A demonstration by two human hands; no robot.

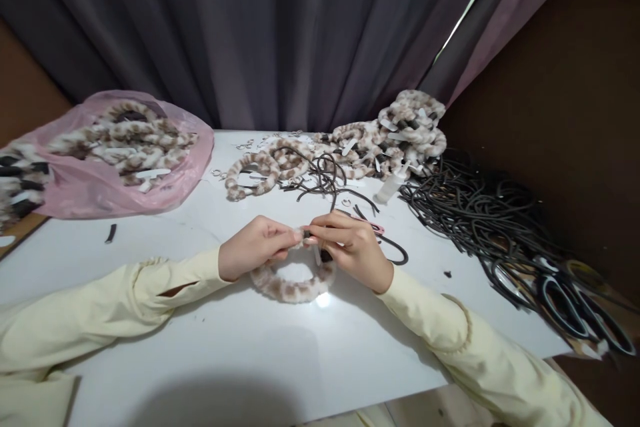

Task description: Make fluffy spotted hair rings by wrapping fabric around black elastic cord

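Observation:
A fluffy white and brown ring (pixel 293 288) hangs or rests just over the white table, below my two hands. My left hand (pixel 256 248) pinches the ring's upper part between thumb and fingers. From the other side, my right hand (pixel 354 245) is closed on the same spot, its fingertips at a small dark piece (pixel 307 234) there. Whether that piece is cord or fabric is too small to tell. A pale strip dangles from the ring beside the right fingers. Partly behind my right hand lies a pink-handled tool (pixel 374 227).
A pink plastic bag (pixel 187 177) of fluffy rings stands at left. More rings (pixel 413 123) are heaped at the back right, near a small clear bottle (pixel 391 185). Black cords (pixel 475 213) pile along the right edge, with large black-handled scissors (pixel 563 310) in front.

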